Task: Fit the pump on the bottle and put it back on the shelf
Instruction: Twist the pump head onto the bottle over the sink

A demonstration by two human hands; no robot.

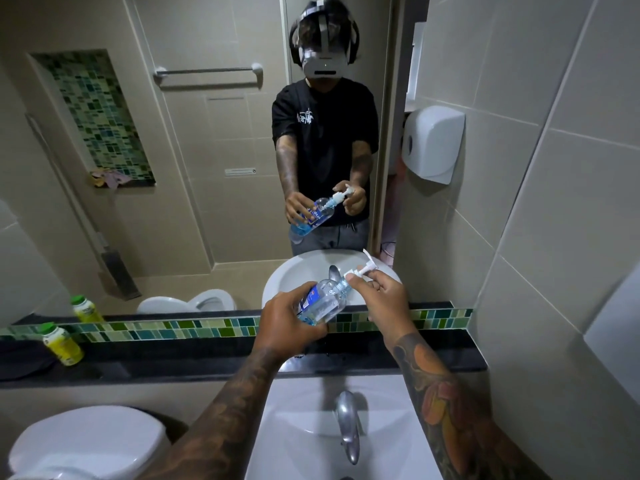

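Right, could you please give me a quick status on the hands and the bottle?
Left hand holds bottle tilted above shelf. Right hand on pump at the neck. Nothing in the way.

- The left hand [287, 323] covers the lower part of the bottle [323, 301]; its label print is too small to read.
- The toilet [86, 445] and the sink [311, 427] are cut off by the bottom edge.

Beige-tiled bathroom: wall mirror [194, 150] above a black ledge [207, 358], white sink [294, 427] below.
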